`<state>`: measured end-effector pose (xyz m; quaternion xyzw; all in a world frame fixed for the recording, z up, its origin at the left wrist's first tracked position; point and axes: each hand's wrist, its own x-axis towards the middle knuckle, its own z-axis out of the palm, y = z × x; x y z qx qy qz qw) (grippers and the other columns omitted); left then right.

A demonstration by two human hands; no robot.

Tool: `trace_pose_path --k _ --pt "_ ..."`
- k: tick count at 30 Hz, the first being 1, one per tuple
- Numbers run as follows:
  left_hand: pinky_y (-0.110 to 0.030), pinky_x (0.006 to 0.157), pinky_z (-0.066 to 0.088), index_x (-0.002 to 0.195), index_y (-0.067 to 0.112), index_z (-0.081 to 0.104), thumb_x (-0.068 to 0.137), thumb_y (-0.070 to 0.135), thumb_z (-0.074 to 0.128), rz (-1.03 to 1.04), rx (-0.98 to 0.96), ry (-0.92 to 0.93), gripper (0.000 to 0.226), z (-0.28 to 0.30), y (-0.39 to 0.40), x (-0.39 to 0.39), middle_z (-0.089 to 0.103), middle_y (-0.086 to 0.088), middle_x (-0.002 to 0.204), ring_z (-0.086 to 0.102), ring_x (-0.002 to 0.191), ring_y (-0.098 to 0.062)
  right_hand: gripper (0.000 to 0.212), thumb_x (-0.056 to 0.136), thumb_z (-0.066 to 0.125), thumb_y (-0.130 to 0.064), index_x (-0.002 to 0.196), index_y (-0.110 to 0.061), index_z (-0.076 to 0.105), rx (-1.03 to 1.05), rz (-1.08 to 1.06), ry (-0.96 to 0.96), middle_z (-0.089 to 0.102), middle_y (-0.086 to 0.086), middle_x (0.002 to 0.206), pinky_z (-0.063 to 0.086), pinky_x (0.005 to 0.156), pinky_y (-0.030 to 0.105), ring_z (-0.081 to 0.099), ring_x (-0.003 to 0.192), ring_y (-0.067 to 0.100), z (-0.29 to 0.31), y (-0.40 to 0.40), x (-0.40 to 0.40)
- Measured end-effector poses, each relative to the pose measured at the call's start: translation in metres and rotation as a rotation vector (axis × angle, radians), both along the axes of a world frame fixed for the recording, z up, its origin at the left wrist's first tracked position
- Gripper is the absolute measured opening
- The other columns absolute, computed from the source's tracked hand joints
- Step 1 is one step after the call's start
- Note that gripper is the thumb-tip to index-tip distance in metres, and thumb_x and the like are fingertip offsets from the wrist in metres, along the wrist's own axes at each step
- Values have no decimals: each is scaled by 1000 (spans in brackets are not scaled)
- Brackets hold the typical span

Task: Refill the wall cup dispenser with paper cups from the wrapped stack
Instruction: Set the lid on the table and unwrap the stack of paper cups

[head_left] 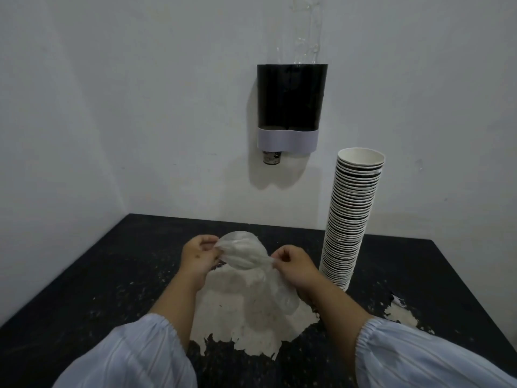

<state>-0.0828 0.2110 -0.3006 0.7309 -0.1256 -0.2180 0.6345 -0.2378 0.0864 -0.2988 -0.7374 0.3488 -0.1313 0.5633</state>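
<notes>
A tall stack of paper cups [349,219], unwrapped and mouth-up, stands on the black table [112,275] at the right. On the wall above hangs the black cup dispenser [291,107] with a pale band; one cup bottom [271,158] pokes out underneath, and a clear tube rises from its top. Over the table's middle, my left hand [198,256] and my right hand [293,264] each pinch an edge of a clear plastic wrapper [246,256] and hold it stretched between them.
The tabletop's black coating is peeled away in a large pale patch [251,326] under my hands and a smaller patch [400,312] at the right. White walls meet in a corner at the left behind the table.
</notes>
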Motion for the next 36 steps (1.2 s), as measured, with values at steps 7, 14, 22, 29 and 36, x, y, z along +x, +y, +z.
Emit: trace_pose_path --k 7,14,22,29,36 --pt "-35 76 53 101 10 61 89 -4 52 196 -104 47 20 14 13 31 60 -14 106 58 95 -26 14 87 59 -8 96 -16 68 215 262 -21 66 6 101 54 76 30 64 90 18 14 6 -3" --pt "-32 61 54 105 15 57 92 4 52 265 -113 100 18 15 30 53 60 -16 108 61 86 -24 29 85 58 -2 112 -8 67 652 428 -57 64 13 114 57 84 32 64 98 23 15 -6 -15" --pt "-37 69 53 103 12 57 93 2 50 284 -94 137 16 22 51 64 58 -16 106 59 81 -22 23 86 56 -1 99 -13 71 537 515 177 69 7 103 56 84 31 67 92 18 0 -20 -21" --pt "-28 56 47 92 10 61 95 11 44 -51 195 -55 16 29 39 38 60 -10 87 55 71 -20 46 79 70 -24 121 -28 52 72 453 294 53 0 125 42 101 44 51 117 21 14 10 7" --pt "-34 75 46 89 10 62 93 19 42 -218 223 -117 22 35 18 12 61 -12 88 57 83 -26 58 73 77 -31 122 -19 49 -53 390 77 56 0 110 50 81 35 56 98 17 36 43 37"
